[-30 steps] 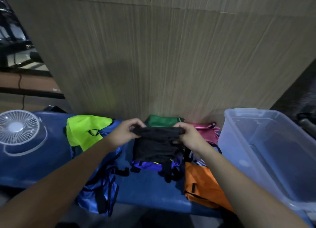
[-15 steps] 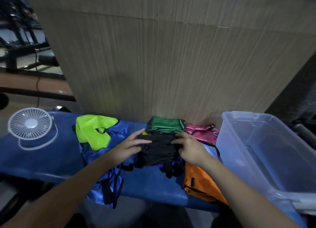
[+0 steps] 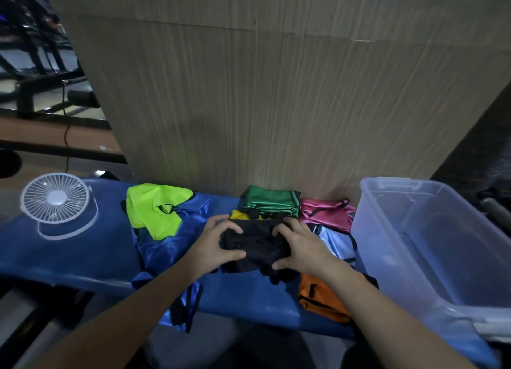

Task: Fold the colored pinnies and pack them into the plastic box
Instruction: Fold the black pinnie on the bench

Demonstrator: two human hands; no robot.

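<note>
A folded black pinny [image 3: 255,242] lies in the middle of the blue bench. My left hand [image 3: 217,242] grips its left end, fingers and thumb curled round the edge. Its right end is gripped the same way by my right hand [image 3: 297,245]. Around it lie a neon green pinny [image 3: 154,212], a blue pinny [image 3: 163,247], a folded green pinny [image 3: 272,201], a pink pinny [image 3: 326,213], a pale blue pinny [image 3: 336,242] and an orange pinny [image 3: 320,299]. A bit of yellow pinny [image 3: 239,214] shows behind the black one. The clear plastic box [image 3: 431,294] stands at the right with nothing visible inside.
A small white fan [image 3: 56,200] stands at the left end of the blue bench [image 3: 69,255]. A wooden panel wall [image 3: 262,97] rises right behind the bench. The blue pinny hangs over the bench's front edge.
The black pinny was held up by its top edge, then laid down on the pile. Both hands have now closed round its two ends and it looks more compact.
</note>
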